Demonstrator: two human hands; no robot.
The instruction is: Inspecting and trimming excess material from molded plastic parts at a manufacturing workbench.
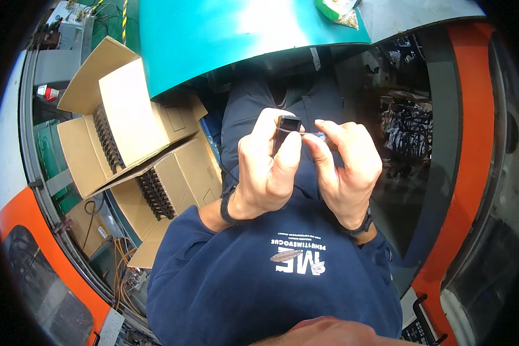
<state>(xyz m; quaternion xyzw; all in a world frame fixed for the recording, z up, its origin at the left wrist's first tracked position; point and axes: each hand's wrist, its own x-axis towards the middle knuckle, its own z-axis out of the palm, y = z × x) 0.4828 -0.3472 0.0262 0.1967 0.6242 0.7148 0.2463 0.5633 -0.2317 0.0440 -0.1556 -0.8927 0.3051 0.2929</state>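
In front of my chest, my left hand (266,167) grips a small black rectangular hollow part (289,123) between thumb and fingers, its open end facing up. Close beside it, my right hand (352,167) pinches a thin, slim item (321,136) with a bit of blue on it, mostly hidden by the fingertips. A fine line runs from that pinch across to the black part; whether it is a blade or a thread is too small to tell.
A green-topped table (213,43) lies ahead, bearing a green-and-clear bag (341,10). Two open cardboard boxes (135,109) at left hold rows of black parts (106,135). Dark glossy pieces (406,121) lie at right. Orange machine frames (472,115) stand on both sides.
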